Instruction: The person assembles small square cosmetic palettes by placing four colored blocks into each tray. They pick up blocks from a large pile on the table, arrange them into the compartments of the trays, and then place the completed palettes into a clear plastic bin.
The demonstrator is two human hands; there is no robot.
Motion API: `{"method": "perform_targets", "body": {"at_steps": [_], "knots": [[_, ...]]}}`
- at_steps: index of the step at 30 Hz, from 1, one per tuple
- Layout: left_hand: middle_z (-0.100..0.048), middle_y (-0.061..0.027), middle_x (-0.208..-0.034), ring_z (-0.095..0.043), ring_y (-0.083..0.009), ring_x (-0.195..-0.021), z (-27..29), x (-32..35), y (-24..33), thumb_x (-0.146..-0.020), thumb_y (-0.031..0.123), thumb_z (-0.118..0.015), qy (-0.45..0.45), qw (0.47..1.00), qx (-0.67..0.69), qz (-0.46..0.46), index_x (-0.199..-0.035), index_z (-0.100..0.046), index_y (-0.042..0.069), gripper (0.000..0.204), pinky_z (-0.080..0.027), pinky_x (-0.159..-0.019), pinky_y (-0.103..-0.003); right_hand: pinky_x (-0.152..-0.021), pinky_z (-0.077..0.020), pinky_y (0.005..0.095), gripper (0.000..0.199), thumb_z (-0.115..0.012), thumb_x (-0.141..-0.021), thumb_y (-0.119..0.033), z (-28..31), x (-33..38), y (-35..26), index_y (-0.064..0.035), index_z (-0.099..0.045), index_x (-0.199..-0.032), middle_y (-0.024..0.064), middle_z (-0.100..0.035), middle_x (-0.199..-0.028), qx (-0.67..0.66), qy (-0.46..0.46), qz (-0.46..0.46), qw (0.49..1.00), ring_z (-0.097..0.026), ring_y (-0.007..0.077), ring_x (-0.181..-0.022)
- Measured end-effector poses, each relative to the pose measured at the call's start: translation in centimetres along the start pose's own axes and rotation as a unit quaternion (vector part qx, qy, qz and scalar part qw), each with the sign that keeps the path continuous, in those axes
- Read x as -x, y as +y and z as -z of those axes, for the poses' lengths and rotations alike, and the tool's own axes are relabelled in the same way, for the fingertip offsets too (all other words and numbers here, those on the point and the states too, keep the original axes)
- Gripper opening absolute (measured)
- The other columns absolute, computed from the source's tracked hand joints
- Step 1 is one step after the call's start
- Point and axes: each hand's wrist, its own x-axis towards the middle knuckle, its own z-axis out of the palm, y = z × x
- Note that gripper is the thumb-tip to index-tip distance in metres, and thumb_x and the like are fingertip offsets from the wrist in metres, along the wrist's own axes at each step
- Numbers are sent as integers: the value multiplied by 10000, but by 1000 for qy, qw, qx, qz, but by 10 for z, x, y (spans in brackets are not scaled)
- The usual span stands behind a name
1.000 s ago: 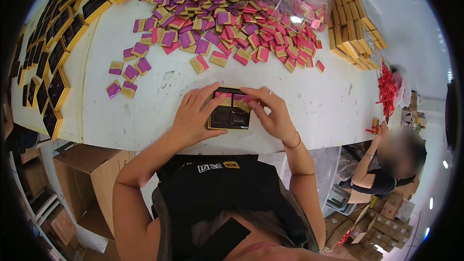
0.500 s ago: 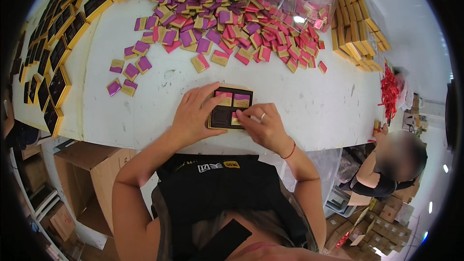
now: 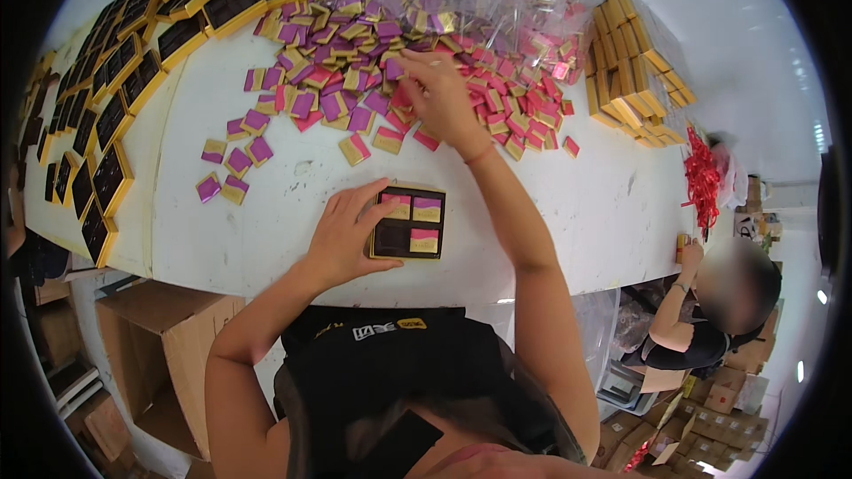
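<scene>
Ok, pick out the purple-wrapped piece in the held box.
The upper-right piece in the box: it is purple and gold, while the upper-left piece and the lower-right piece are pink and gold.

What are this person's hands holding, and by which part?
The left hand holds the four-compartment box by its left side. Whether the right hand, over the pile of wrapped pieces, holds one cannot be told.

A long white table [image 3: 204,248] stands beside a pale wall [image 3: 754,62], with brown cartons [image 3: 723,421] stacked and small lights [image 3: 800,372] glowing at right.
</scene>
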Motion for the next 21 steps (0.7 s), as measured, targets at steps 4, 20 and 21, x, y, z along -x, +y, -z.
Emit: {"method": "perform_targets", "body": {"at_steps": [4,20,21], "knots": [[-416,-116,-1487,-473,-346,-1260,1,0,1,-577,326,-922,3,1000,2,0,-1359,-490,132,914,-363,-1072,-454,-845,-503,363,181,-673,-896,-92,-10,-16,12,-9,-722,-1050,162,-712,-1058,88,-136,-37,986,-643,287,-983],[-387,-134,-1525,-441,-360,-1313,5,7,-1,-626,320,-902,-21,999,26,11,-1432,-425,123,958,-340,-1101,-478,-796,-562,259,222,-594,-969,-4,86,108,-124,-15,-552,-1187,63,-629,-1075,-531,-121,-405,734,-629,106,-983],[-391,-136,-1522,-442,-363,-1311,4,8,-2,-619,310,-907,-6,999,39,15,-1442,-401,113,986,-340,-1102,-478,-796,-539,273,190,-665,-921,-7,83,115,-132,-23,-615,-1104,80,-653,-1076,-437,-142,-390,798,-619,143,-1006]]}}
